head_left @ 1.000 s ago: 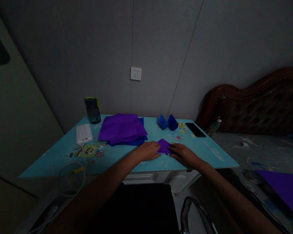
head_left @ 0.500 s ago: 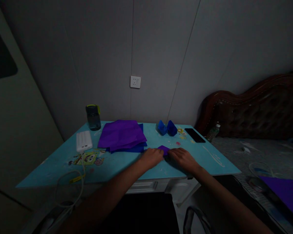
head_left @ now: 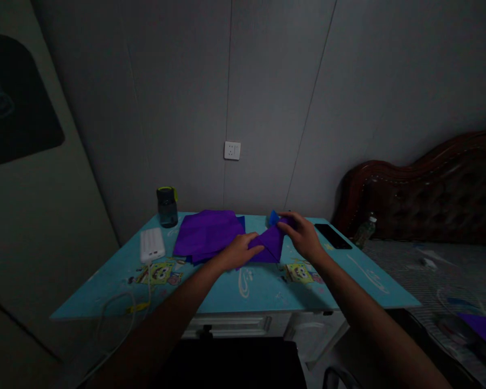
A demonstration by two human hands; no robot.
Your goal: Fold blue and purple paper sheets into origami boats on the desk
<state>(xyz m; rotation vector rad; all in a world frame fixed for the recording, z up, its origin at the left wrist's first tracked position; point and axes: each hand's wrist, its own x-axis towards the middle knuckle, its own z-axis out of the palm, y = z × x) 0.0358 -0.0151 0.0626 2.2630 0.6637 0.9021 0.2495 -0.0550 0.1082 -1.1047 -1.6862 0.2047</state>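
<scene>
Above the light blue table (head_left: 235, 289), both my hands hold up a folded purple paper piece (head_left: 270, 246). My left hand (head_left: 238, 251) pinches its lower left corner. Closed on the paper's upper right corner is my right hand (head_left: 303, 236). A stack of purple and blue paper sheets (head_left: 206, 233) lies just left of my left hand. A small folded blue paper shape (head_left: 272, 217) peeks out behind my right hand's fingers.
A white power bank (head_left: 152, 245) with a trailing cable (head_left: 117, 310) lies at the table's left, a dark bottle (head_left: 167, 206) behind it. A black phone (head_left: 332, 235) rests at the right. A bed with a dark headboard (head_left: 429, 194) stands to the right. Another purple sheet (head_left: 484, 327) lies on it.
The purple paper has been lifted off the table and opened wider between my hands. My right hand rose toward the back. The view shifted, so the table sits lower.
</scene>
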